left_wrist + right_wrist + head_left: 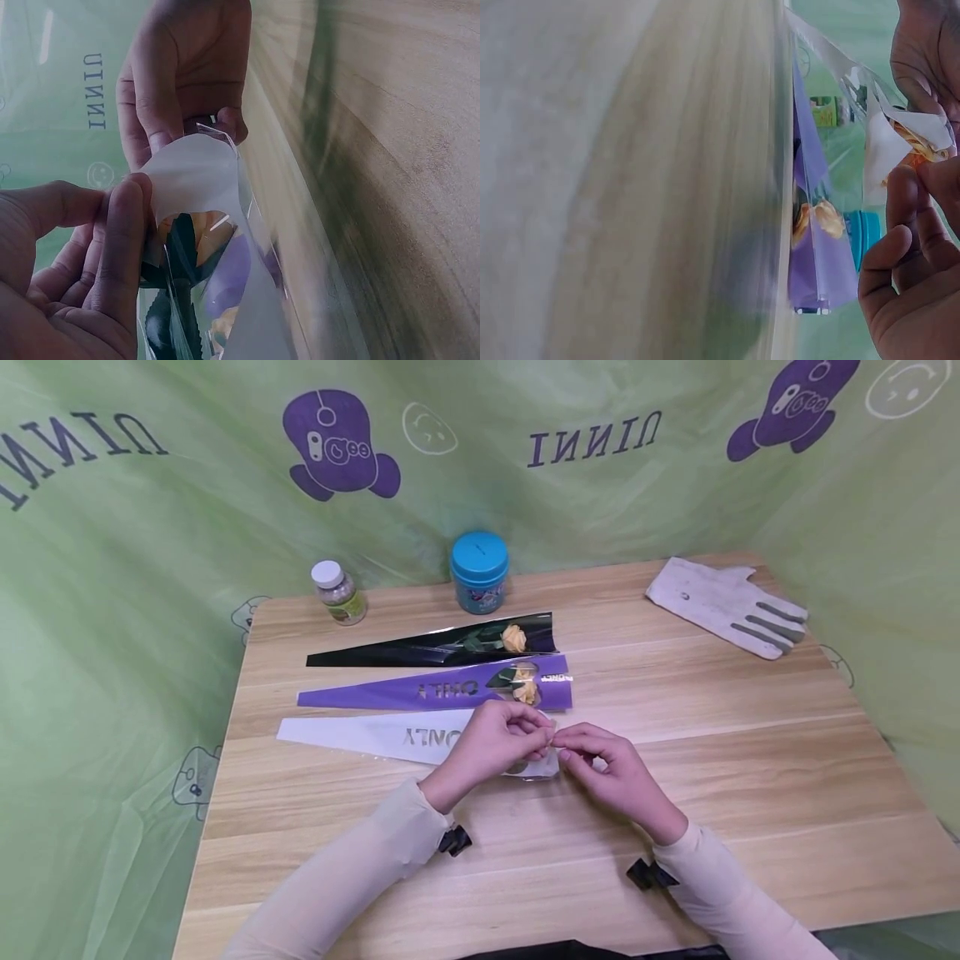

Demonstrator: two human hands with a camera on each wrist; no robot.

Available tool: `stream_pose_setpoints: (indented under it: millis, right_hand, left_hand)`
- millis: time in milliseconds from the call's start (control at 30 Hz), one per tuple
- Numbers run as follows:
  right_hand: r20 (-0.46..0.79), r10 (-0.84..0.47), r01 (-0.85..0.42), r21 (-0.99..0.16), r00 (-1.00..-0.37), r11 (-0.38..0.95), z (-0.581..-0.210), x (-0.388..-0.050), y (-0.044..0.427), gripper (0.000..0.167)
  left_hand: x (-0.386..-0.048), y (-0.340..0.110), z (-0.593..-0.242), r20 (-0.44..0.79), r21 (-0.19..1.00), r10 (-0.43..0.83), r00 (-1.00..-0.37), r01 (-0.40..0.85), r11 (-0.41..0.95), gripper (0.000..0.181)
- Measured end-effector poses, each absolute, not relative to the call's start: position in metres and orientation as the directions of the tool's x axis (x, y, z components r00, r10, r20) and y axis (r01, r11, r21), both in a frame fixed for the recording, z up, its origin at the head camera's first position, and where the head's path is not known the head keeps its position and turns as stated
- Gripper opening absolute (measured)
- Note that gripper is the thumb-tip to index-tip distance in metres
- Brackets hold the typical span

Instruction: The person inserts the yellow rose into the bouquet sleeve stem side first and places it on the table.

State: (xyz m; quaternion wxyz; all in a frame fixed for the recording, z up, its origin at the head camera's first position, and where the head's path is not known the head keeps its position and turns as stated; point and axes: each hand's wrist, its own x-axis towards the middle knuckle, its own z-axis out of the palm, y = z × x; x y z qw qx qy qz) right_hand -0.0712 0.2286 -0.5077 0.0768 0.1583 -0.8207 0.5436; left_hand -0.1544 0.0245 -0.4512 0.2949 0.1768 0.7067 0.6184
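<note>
A white flower sleeve (352, 731) lettered ONLY lies with its narrow end to the left, its wide end held by both hands. My left hand (498, 739) pinches the sleeve's rim between thumb and fingers. Opposite, my right hand (615, 772) pinches the rim close to the left fingertips. Inside the sleeve, the left wrist view shows an orange-yellow flower (214, 236) and dark green leaves (180, 247). In the right wrist view, orange petals (919, 150) show at the open end, beside my right fingertips. Behind lies a purple sleeve (375, 692) with yellow roses (527, 689).
Farther back lies a black sleeve (405, 647) with a yellow rose (513, 637). A blue lidded tub (480, 577) and a white-capped bottle (341, 596) stand near the table's back edge. A white work glove (723, 606) lies at the back right. Green printed cloth (480, 468) surrounds the table.
</note>
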Motion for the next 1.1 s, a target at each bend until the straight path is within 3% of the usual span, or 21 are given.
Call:
stream_pose_setpoints:
  millis: [367, 633, 800, 933, 1100]
  right_hand:
    - [0.342, -0.279, -0.427, -0.834, -0.897, 0.351, -0.509, -0.074, 0.228, 0.033]
    - [0.173, -0.377, -0.319, -0.872, -0.910, 0.371, -0.507, -0.075, 0.229, 0.035]
    - [0.127, -0.301, -0.234, -0.905, -0.945, 0.354, -0.505, -0.074, 0.228, 0.027]
    - [0.123, -0.193, -0.197, -0.879, -0.973, 0.434, -0.502, -0.074, 0.229, 0.016]
    - [0.122, -0.189, -0.201, -0.851, -0.974, 0.486, -0.500, -0.075, 0.230, 0.002]
  left_hand:
    - [-0.151, 0.028, -0.455, -0.177, 0.981, 0.628, -0.758, -0.081, 0.179, 0.008]
    - [-0.150, 0.031, -0.452, -0.192, 0.980, 0.623, -0.758, -0.113, 0.165, 0.007]
    - [-0.151, 0.033, -0.451, -0.182, 0.981, 0.612, -0.769, -0.100, 0.167, 0.009]
    - [-0.153, 0.033, -0.453, -0.191, 0.979, 0.594, -0.782, -0.109, 0.171, 0.009]
    - [-0.156, 0.033, -0.458, -0.201, 0.977, 0.576, -0.793, -0.116, 0.181, 0.009]
